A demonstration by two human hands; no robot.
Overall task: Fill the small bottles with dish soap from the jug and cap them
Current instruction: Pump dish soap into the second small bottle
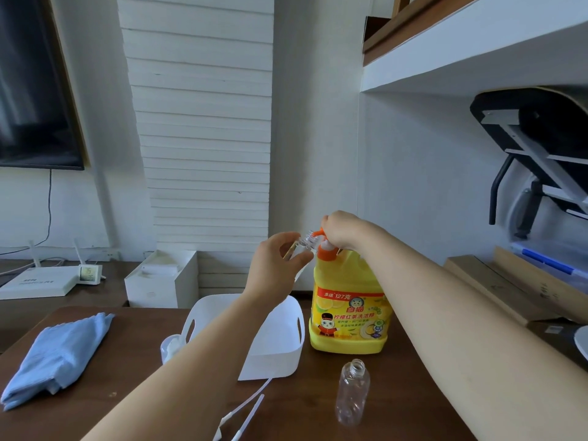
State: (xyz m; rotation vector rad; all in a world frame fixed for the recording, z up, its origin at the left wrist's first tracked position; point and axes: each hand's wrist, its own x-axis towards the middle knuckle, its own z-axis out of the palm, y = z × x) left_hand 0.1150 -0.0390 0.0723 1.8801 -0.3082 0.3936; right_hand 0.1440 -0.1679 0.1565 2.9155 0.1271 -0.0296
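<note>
Filling step, frame centre: the grip of the left hand [278, 265] clamps a tilted bottle [304, 242], mouth at the pump [327, 249] of the jug [350, 310]. The grip of the right hand [342, 229] curls over that pump. Next, likely: press steadily, mouth kept under the spout. A second bottle [353, 393] stands uncapped, lower right.

A folded blue cloth [60, 354] is lying lower left, a white basket [276, 358] sitting at centre, a dark screen [31, 90] hanging upper left.

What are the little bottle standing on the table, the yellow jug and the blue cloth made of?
Standing bottle: clear glossy plastic, probably; the table shows through. Yellow jug: opaque, shiny moulded plastic. Blue cloth: soft matt fabric, folded, with creases.
</note>
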